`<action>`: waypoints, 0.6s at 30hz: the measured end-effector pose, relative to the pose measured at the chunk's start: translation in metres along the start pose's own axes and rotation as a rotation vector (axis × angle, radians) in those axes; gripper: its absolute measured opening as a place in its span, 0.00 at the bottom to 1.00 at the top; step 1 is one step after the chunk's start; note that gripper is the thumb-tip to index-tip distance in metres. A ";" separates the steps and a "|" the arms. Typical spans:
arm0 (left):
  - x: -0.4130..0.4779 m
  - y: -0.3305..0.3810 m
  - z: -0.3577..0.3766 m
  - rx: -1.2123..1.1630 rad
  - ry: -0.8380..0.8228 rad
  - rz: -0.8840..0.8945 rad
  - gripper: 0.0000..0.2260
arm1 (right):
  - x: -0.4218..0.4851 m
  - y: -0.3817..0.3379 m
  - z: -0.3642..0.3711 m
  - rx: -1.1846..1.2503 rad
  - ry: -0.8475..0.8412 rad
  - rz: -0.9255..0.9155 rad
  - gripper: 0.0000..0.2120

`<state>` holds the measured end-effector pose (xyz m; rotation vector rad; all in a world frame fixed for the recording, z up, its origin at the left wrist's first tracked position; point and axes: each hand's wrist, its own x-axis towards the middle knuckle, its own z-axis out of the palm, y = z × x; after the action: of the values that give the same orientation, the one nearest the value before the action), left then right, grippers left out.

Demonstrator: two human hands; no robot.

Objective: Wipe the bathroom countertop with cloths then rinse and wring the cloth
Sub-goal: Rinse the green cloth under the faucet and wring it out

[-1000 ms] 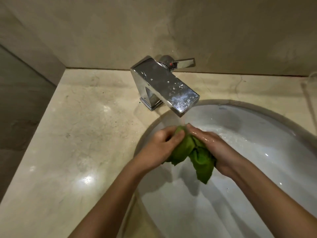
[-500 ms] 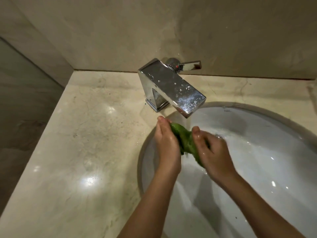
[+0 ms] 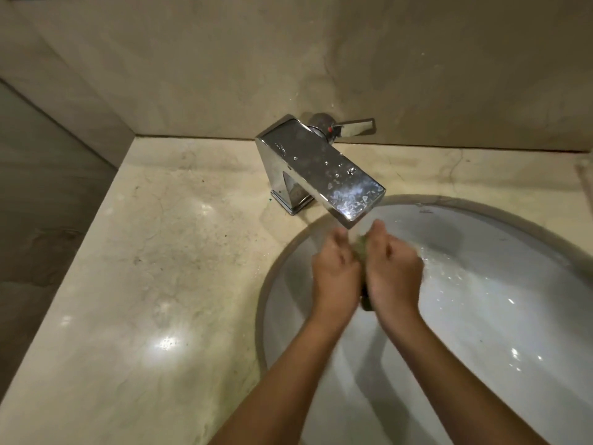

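From the head camera, both hands meet over the left part of the sink, just below the spout of the tap. The left hand and the right hand are pressed side by side, fingers curled inward, squeezing the cloth between them. Only a sliver of green cloth shows in the gap by the fingertips, and a darker bit hangs below the heels of the hands. The hands are slightly blurred. Drops of water glint on the sink wall just right of the right hand. The tap is chrome and speckled with droplets; its lever points right, along the wall. The pale stone bench surrounds the sink and shows bright reflections.
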<state>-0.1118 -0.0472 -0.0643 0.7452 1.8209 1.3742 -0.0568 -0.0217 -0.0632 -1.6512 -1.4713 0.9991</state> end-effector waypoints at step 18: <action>0.021 0.003 -0.012 -0.125 0.096 -0.023 0.10 | -0.015 0.000 0.009 0.077 -0.155 -0.004 0.26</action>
<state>-0.1335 -0.0362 -0.0635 0.6011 1.7921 1.5167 -0.0662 -0.0364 -0.0658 -1.5444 -1.5154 1.1901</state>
